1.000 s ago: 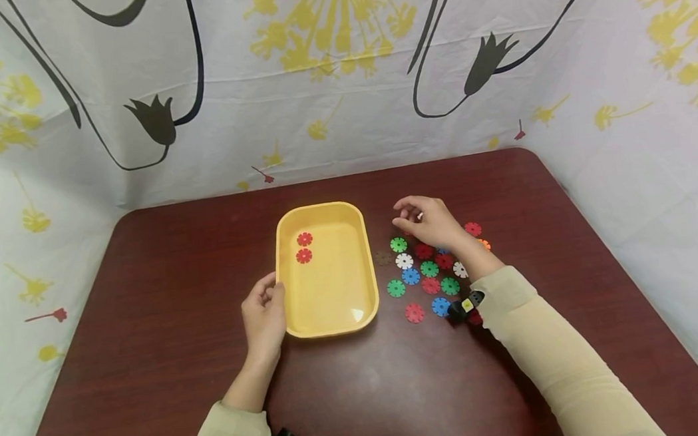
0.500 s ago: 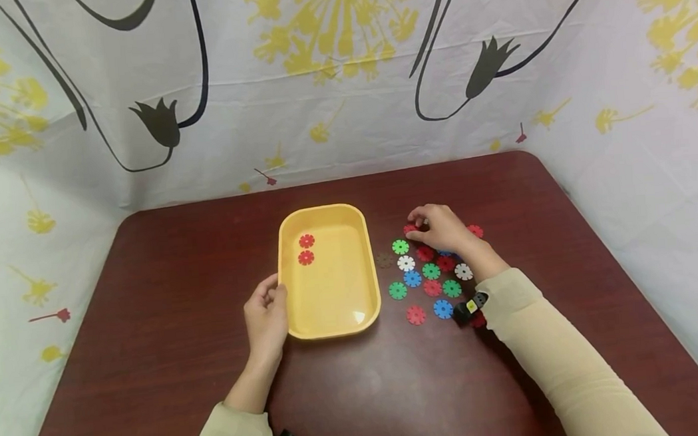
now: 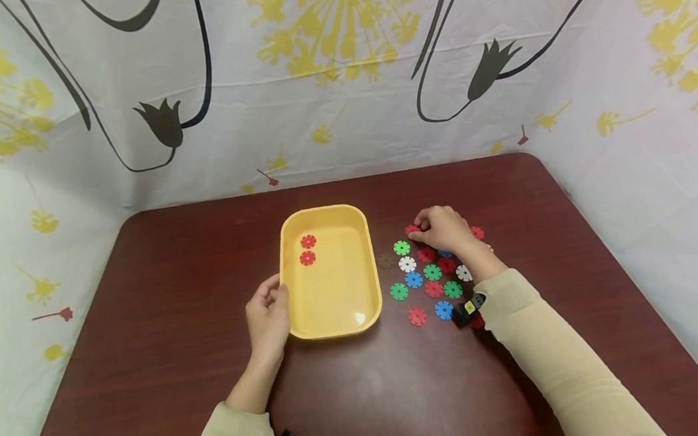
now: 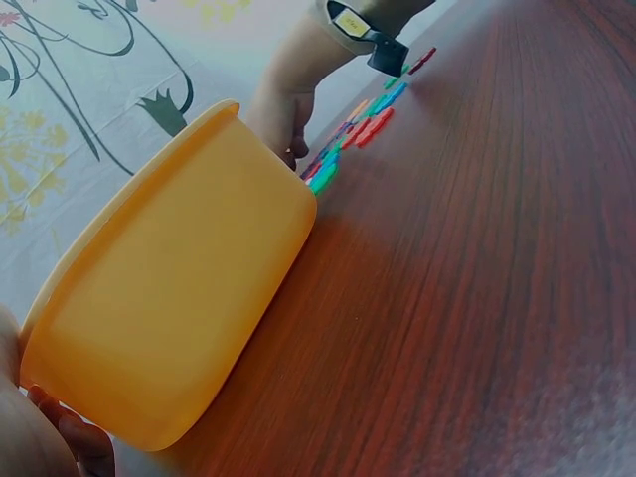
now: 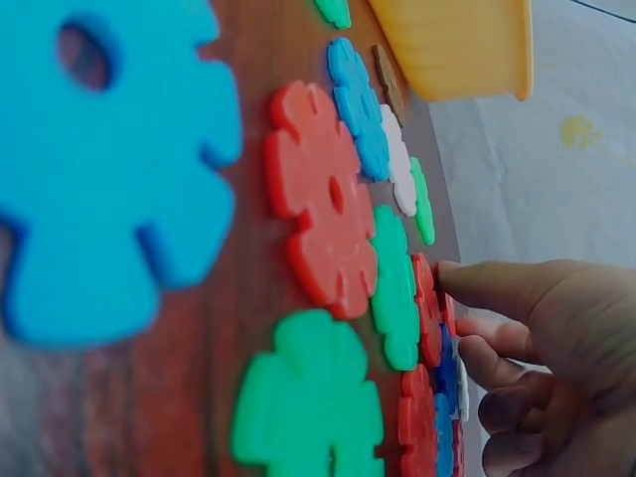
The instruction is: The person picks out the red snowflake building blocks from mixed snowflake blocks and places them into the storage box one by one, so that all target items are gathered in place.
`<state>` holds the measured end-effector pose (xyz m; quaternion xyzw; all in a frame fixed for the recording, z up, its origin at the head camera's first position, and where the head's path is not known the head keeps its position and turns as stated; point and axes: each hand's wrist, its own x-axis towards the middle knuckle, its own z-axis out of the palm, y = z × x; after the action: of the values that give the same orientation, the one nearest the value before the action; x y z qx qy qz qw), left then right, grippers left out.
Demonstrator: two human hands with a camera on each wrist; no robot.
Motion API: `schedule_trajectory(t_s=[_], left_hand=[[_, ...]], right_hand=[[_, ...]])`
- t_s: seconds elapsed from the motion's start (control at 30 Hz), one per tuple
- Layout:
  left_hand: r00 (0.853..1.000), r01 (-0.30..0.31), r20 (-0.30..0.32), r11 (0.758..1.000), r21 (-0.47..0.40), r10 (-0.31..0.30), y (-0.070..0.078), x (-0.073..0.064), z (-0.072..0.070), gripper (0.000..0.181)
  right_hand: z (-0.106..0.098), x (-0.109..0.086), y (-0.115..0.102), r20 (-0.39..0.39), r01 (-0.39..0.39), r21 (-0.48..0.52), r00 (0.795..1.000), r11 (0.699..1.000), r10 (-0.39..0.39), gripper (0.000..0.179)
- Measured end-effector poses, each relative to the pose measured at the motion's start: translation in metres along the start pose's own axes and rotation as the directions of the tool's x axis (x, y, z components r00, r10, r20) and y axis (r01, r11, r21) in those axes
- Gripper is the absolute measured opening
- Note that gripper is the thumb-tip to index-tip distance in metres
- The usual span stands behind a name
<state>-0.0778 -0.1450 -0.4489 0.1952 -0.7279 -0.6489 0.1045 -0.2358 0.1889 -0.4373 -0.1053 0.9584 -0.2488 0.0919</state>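
My left hand grips the left wall of a yellow plastic tray, thumb over its rim. Two red notched discs lie flat inside, near the tray's far left corner. To the right of the tray, my right hand pinches another red notched disc at the far side of a loose group, its thumb and finger at the disc's edge. That disc is mostly covered by the thumb in the right wrist view. Just in front of this hand lie a light green disc and a dark red disc.
Several more flat discs lie spread on the dark red table, among them a white disc, a blue disc and a brown disc. A patterned cloth hangs behind the table and along both sides.
My right hand has moved slightly right and nearer, down to the red disc, and its thumb and finger have closed on it. The left hand stays on the tray.
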Motion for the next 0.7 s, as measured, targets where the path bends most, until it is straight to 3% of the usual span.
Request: schedule_trajectory(t_s=[0.17, 0.43, 0.7], left_hand=[[1.0, 0.004, -0.001, 1.0, -0.005, -0.004, 0.0004, 0.0004, 0.0, 0.03], [1.0, 0.022, 0.01, 1.0, -0.007, -0.022, -0.0015, 0.0012, -0.0007, 0.032], [1.0, -0.007, 0.003, 1.0, -0.011, 0.007, 0.0007, -0.0001, -0.0002, 0.03]], right_hand=[[0.0005, 0.0019, 0.0002, 0.021, -0.005, 0.034, 1.0, 0.999, 0.004, 0.031], [0.0056, 0.0031, 0.0029, -0.001, 0.063, 0.09, 0.998, 0.994, -0.063, 0.026], [0.006, 0.002, 0.005, 0.012, 0.108, 0.087, 0.994, 0.99, -0.11, 0.042]])
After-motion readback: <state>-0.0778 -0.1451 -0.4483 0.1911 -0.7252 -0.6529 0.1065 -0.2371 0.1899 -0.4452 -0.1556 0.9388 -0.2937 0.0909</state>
